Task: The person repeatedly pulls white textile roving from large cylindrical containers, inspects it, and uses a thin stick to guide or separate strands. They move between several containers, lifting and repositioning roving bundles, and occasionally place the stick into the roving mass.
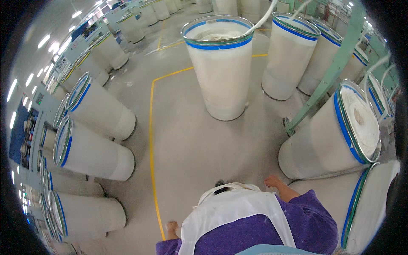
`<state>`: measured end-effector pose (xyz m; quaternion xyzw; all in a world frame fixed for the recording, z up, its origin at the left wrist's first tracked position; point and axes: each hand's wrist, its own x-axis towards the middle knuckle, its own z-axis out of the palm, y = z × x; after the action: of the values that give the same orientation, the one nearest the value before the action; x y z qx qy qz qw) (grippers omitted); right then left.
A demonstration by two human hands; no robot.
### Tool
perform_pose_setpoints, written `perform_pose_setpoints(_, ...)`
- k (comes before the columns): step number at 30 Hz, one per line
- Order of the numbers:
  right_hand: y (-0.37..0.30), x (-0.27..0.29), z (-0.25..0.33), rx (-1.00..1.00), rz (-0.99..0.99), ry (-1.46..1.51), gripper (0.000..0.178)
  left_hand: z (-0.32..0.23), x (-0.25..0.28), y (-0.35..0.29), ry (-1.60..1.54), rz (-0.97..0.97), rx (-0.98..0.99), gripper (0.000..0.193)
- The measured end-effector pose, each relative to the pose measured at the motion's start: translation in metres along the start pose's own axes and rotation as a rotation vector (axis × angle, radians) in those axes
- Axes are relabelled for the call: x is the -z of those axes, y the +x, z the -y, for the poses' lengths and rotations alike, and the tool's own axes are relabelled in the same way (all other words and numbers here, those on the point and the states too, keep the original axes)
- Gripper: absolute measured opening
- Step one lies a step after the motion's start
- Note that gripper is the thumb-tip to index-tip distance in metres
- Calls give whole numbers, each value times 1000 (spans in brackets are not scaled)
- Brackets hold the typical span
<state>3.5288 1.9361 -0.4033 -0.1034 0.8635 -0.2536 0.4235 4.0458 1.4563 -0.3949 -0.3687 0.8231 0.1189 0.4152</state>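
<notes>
Both my arms hang beside my body, in purple sleeves and a white apron. My right hand is held out to the side with nothing in it, its fingers loosely apart. It is nearest to a tall white can on the right, and a gap shows between them. Low on the left, my left hand is small and blurred beside the yellow floor line. Its fingers are too smeared to read. A tall white can with a blue band stands ahead, a pale strand of fibre running into it.
Several white cans stand in rows along the left. More cans are at the back right, beside a slanting green post. A can full of white fibre leans into view on the right. Grey floor lies between them.
</notes>
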Motion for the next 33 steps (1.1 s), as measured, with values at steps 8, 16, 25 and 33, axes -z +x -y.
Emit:
perform_pose_setpoints(8, 84, 30, 38, -110, -97, 506, 24, -172, 518, 193, -577, -779, -435, 33)
perform_pose_setpoints(16, 226, 158, 46, -67, 77, 8, 25, -366, 813, 177, -735, -896, -842, 28)
perform_pose_setpoints(25, 264, 339, 200, 32, -580, 297, 29, -431, 1000, 204, -263, -979, -968, 29)
perform_pose_setpoints(33, 232, 247, 233, -209, -510, 415, 30, -508, 1102, 273, 174, -492, -885, 38)
